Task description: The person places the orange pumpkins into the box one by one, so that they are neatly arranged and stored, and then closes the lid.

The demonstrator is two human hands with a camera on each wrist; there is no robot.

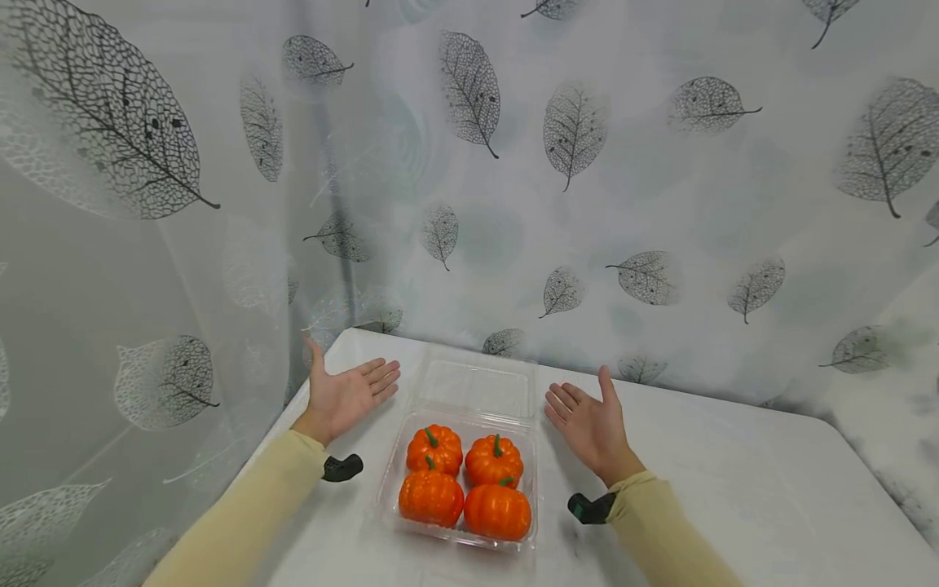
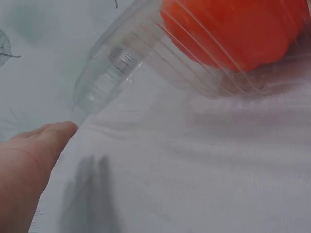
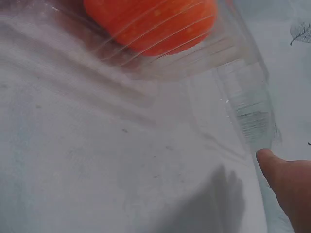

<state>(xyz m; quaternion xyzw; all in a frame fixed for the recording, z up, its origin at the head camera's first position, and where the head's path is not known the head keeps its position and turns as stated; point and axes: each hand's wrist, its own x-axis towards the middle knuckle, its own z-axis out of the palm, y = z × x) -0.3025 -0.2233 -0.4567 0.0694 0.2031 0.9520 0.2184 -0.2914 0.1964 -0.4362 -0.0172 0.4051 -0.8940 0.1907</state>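
Several small orange pumpkins (image 1: pixel 431 497) with green stems sit in two rows inside a clear plastic clamshell box (image 1: pixel 385 489). Its lid (image 1: pixel 477 390) is folded back flat, away from the person. To the left of the lid, the left hand (image 1: pixel 345 399) is held with straight fingers and the palm showing. On the other side, the right hand (image 1: pixel 590 420) mirrors it, fingers straight and thumb up. Both hands hold nothing and stay apart from the box. Through the ribbed box wall, an orange pumpkin (image 2: pixel 233 34) shows in the left wrist view and another pumpkin (image 3: pixel 155 24) in the right.
The box stands on a white-covered table (image 1: pixel 734 481). Behind and to the left hangs a pale curtain (image 1: pixel 513 204) with a leaf print, close along the table's edges. A dark wrist device (image 1: pixel 342 468) sits at the left cuff, and another wrist device (image 1: pixel 591 509) at the right.
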